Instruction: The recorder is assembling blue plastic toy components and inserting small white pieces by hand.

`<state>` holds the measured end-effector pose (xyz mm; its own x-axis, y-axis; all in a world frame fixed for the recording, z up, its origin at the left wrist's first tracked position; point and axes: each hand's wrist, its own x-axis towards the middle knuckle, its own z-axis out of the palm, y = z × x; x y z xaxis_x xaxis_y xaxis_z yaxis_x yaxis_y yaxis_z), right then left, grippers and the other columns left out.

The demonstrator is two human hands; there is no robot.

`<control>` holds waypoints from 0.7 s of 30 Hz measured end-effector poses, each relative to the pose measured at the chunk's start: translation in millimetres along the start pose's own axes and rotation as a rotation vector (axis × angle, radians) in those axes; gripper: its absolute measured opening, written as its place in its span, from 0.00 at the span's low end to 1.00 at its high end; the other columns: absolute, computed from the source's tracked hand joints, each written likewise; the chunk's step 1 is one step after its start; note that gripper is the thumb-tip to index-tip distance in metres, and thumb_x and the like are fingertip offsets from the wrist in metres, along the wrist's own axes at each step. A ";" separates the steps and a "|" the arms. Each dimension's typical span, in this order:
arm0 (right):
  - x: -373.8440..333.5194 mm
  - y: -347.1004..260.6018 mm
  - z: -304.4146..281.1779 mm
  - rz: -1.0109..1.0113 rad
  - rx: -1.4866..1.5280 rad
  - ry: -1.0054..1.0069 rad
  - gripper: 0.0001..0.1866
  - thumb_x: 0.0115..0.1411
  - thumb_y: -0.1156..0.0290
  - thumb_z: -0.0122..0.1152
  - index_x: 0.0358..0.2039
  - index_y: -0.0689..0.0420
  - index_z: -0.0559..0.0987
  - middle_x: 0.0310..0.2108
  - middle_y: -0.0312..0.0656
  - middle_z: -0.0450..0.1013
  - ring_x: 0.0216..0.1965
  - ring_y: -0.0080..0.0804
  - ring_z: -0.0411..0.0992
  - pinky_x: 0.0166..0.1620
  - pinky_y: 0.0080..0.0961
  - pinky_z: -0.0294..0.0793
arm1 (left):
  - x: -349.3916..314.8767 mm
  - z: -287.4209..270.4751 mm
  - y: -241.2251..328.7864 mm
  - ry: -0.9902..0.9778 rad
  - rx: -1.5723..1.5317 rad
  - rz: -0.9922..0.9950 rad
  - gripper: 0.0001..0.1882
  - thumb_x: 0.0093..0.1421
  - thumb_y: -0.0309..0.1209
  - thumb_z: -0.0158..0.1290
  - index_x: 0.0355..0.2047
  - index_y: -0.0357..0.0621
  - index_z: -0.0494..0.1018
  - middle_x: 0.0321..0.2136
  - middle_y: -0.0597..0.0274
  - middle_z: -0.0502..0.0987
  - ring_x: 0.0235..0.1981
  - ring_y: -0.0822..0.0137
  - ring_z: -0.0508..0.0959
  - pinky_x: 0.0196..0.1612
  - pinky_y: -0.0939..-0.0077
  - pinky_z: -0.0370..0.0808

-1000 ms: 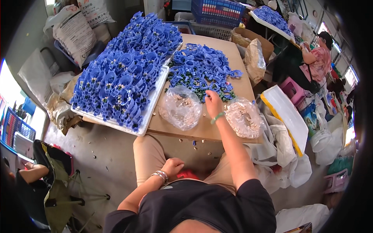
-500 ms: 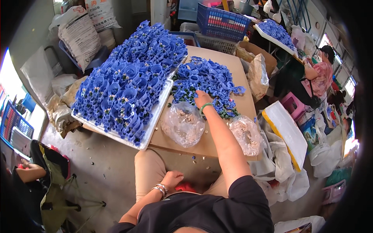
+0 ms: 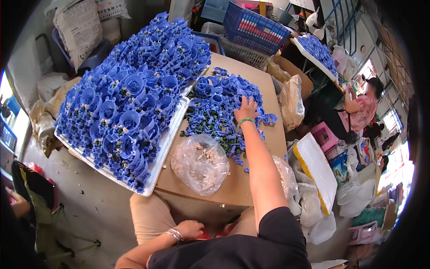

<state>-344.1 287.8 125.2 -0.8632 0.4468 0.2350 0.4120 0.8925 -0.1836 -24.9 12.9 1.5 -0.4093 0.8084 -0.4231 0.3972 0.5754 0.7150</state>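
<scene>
My right hand (image 3: pixel 245 110), a green bangle at its wrist, lies on a loose heap of small blue plastic flower pieces (image 3: pixel 217 97), some with green parts. Its fingers are spread apart over the right side of the heap. My left hand (image 3: pixel 190 229), with silver bracelets, rests low over my lap with curled fingers; whatever they may hold is hidden. Nearer to me, a clear plastic bag (image 3: pixel 200 165) of small pale pieces sits on the brown tabletop (image 3: pixel 242 188). A second clear bag (image 3: pixel 286 177) is partly hidden behind my right forearm.
At left, a white foam tray (image 3: pixel 154 172) bears a tall pile of blue flower pieces (image 3: pixel 121 107); another loaded tray stands behind it. A blue crate (image 3: pixel 255 29) stands beyond the table. Right of it are a white foam board (image 3: pixel 315 172), a pink stool (image 3: pixel 323 136) and a seated person (image 3: pixel 358 110).
My right hand has gone from reaching down into the heap to lying spread on its right side. Some blue pieces now lie loose at the heap's near edge. The whole view has shifted.
</scene>
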 end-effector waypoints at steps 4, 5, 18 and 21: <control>22.0 1.1 -7.8 -0.026 -0.081 0.012 0.35 0.45 0.66 0.60 0.54 0.40 0.57 0.58 0.40 0.45 0.60 0.47 0.40 0.52 0.58 0.49 | 26.1 1.0 20.2 -0.358 0.064 0.115 0.16 0.50 0.38 0.43 0.35 0.45 0.73 0.35 0.49 0.74 0.40 0.52 0.73 0.41 0.64 0.68; 27.7 -1.3 -8.4 -0.025 -0.103 0.021 0.35 0.45 0.66 0.60 0.54 0.40 0.57 0.58 0.40 0.44 0.60 0.47 0.40 0.52 0.58 0.49 | 34.2 -1.9 21.7 -0.424 0.019 0.112 0.16 0.49 0.38 0.43 0.34 0.43 0.74 0.35 0.49 0.74 0.39 0.53 0.73 0.41 0.63 0.69; 118.2 -11.8 25.7 0.038 -0.186 -0.046 0.48 0.33 0.56 0.69 0.55 0.29 0.54 0.61 0.38 0.38 0.61 0.48 0.34 0.49 0.69 0.44 | 106.8 17.0 12.7 0.117 -0.125 0.922 0.21 0.59 0.38 0.37 0.51 0.42 0.58 0.43 0.52 0.65 0.47 0.59 0.65 0.49 0.70 0.60; 127.9 -18.3 33.9 0.008 -0.197 -0.136 0.46 0.33 0.55 0.68 0.55 0.39 0.57 0.60 0.43 0.41 0.60 0.48 0.40 0.55 0.53 0.48 | 117.1 37.4 6.3 0.990 0.859 0.770 0.26 0.60 0.45 0.33 0.55 0.43 0.53 0.50 0.57 0.61 0.53 0.64 0.59 0.54 0.72 0.54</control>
<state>-472.0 326.5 126.3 -0.8858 0.4530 0.1008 0.4561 0.8899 0.0080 -39.6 115.8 -64.3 -0.1162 0.7308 0.6726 0.9649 0.2435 -0.0978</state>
